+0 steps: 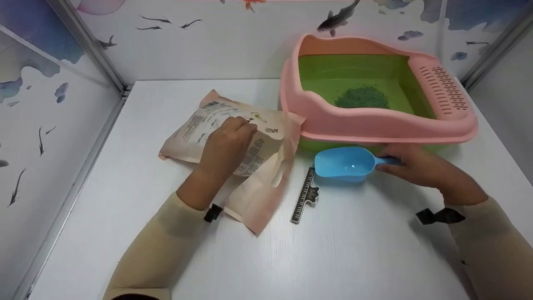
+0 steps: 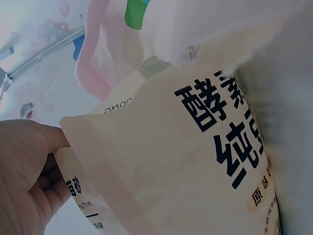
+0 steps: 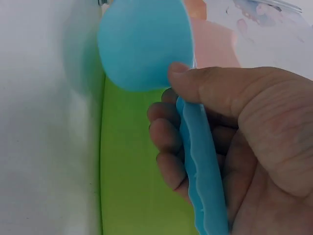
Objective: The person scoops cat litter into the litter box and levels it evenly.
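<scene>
In the head view my left hand point(image 1: 227, 143) pinches the edge of a pale peach cat litter bag point(image 1: 183, 146). The bag lies on its side, its cut mouth gaping toward the right. The left wrist view shows the thumb and fingers point(image 2: 36, 183) on the bag's edge beside dark printed characters. Held level by its handle, a blue scoop point(image 1: 344, 162) is in my right hand point(image 1: 420, 166). The scoop's bowl looks empty and points left, at the bag. A dark toothed bag clip point(image 1: 306, 196) lies on the table just below the scoop.
A litter box with a pink rim point(image 1: 374, 125) and green base stands at the back right, touching the bag's corner. Inside it lies a small heap of green litter point(image 1: 362, 98). Patterned walls enclose the white table point(image 1: 333, 258) at the back and sides.
</scene>
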`<state>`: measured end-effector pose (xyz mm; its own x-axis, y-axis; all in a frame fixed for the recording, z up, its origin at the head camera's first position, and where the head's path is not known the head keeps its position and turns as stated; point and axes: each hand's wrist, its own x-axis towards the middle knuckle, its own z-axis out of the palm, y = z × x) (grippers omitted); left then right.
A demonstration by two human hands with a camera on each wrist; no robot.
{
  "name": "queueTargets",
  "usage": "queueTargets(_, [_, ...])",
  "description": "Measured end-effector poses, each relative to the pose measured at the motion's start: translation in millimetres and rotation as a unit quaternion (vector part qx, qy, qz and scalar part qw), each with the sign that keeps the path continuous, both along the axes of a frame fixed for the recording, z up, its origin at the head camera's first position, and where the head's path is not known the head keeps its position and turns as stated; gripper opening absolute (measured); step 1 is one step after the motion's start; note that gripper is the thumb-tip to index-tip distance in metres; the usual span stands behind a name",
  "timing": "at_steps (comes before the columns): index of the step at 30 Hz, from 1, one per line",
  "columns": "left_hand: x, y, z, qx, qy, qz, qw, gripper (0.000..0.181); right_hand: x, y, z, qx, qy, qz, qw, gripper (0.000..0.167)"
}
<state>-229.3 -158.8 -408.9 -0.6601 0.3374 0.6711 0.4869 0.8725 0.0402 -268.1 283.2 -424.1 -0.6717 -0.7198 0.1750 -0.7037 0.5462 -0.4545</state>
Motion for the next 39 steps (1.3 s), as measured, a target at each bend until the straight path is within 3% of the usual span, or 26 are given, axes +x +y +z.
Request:
queueTargets(5, [-0.2,-0.4,0.3,0.004,-0.008,-0.004,1.0000,0.015,-0.7,-1.6,-2.7,0.012,0.015,-0.002,0.9998,0.026])
queueTargets(12, [0.5,-0.4,0.9,0.002,-0.014,-0.004,0.9999,0.015,-1.3,-3.6,-3.8,0.055,0.017,-0.034,0.9978,0.022])
queueTargets(22, [-0.1,0.2,0.2,0.003,-0.006,-0.003,1.0000,0.015,-5.7,-2.8,-12.9,0.084,0.075,-0.011,0.9936,0.016])
queueTargets(30, [-0.4,0.0,1.3,0.007,-0.010,-0.007,0.9999,0.016,-6.6,-3.0,-13.2,0.081,0.053,-0.022,0.9950,0.016])
queueTargets(39, [0.9,0.1,2.4,0.007,-0.010,-0.009,0.9999,0.018,-5.7,-0.2,-13.2,0.112,0.013,-0.048,0.9925,0.025])
